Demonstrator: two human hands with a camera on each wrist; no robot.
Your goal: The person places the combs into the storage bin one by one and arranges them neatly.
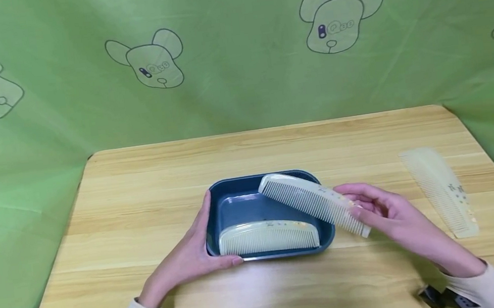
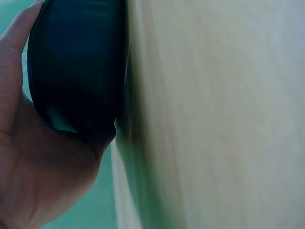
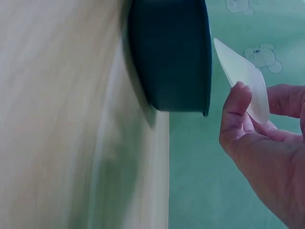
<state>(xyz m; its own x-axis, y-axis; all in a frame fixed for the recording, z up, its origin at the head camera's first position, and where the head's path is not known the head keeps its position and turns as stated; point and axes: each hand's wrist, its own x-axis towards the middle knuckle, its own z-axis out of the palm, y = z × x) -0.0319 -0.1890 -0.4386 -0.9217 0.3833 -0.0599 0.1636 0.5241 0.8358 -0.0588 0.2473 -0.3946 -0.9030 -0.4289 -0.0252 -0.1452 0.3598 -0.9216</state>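
Observation:
A dark blue rectangular tray (image 1: pixel 238 210) sits at the middle of the table. My left hand (image 1: pixel 194 251) grips its left end, the thumb along the front wall and the fingers at the left side. One pale comb (image 1: pixel 268 238) lies inside along the front wall, teeth towards me. Over the right part of the tray, my right hand (image 1: pixel 391 214) pinches the right end of a second pale comb (image 1: pixel 307 198), which slants up to the left. In the right wrist view this comb (image 3: pixel 245 76) is held above the level of the tray's rim.
To the right, a third pale comb (image 1: pixel 441 193) with a small printed pattern lies on the wooden table (image 1: pixel 150 185). Behind the table hangs a green curtain (image 1: pixel 240 94) with cartoon heads.

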